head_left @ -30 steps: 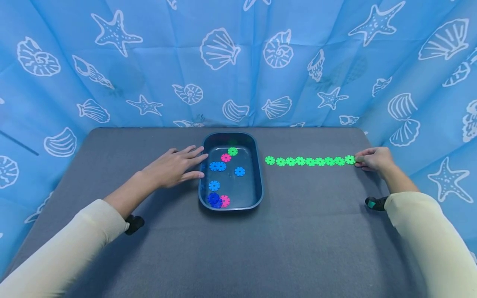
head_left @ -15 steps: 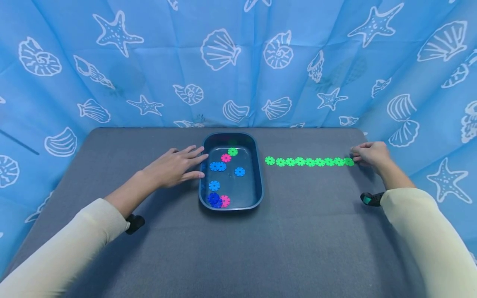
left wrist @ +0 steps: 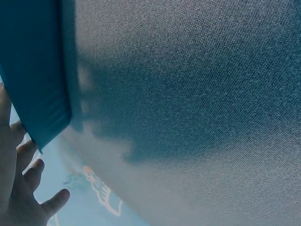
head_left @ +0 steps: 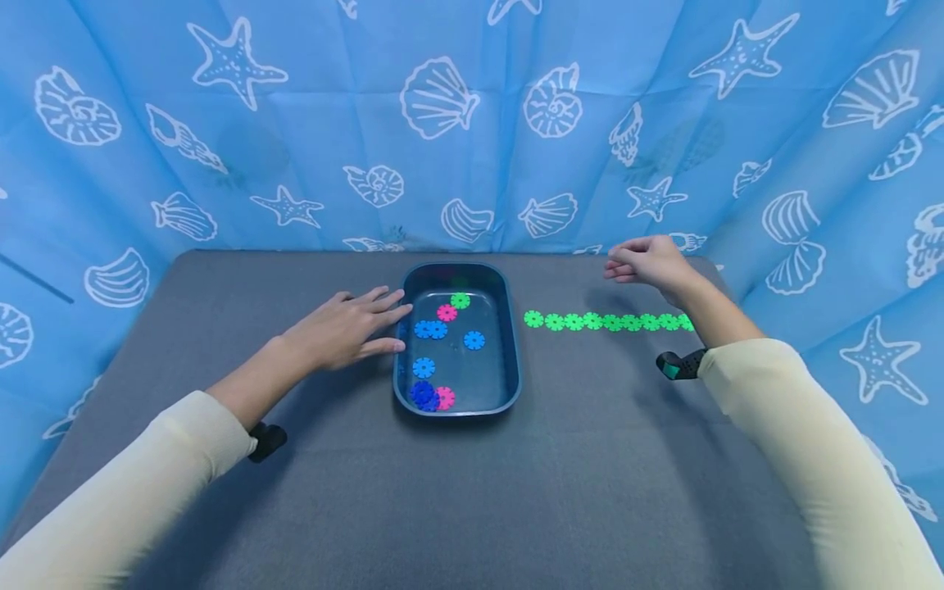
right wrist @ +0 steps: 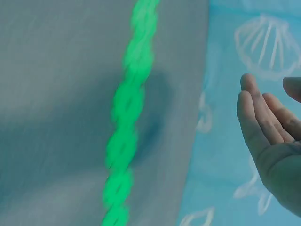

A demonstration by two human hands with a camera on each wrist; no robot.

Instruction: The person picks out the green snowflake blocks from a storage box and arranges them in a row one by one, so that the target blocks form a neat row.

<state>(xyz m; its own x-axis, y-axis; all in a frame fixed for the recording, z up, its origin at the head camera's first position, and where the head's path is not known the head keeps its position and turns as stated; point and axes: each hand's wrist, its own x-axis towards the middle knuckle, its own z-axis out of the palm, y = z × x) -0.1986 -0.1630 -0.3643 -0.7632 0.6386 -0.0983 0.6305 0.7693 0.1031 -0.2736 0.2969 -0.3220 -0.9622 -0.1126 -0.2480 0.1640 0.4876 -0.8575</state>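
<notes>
My left hand (head_left: 342,332) lies with spread, straight fingers at the left rim of a dark blue plastic tray (head_left: 483,378). In the left wrist view its fingertips reach the tray's edge. A row of several green notched snowflake discs (head_left: 593,321) lies on the table right of the tray, overlapping or joined end to end. Over this row, near the table's back edge, hovers my right hand (head_left: 649,262). Nothing shows between its loosely bent fingers in the right wrist view. My right forearm covers the row's right end in the head view.
Inside the tray lie a green disc (head_left: 460,301), two pink discs (head_left: 447,313), several light blue discs (head_left: 474,340) and overlapping dark blue discs (head_left: 424,393). The table has a grey cloth (head_left: 472,500). A blue shell-print curtain (head_left: 457,188) hangs behind it.
My right hand has released the green disc at the row's right end and moved up and left above the row. That disc now sits slightly lower. My left hand stays put.
</notes>
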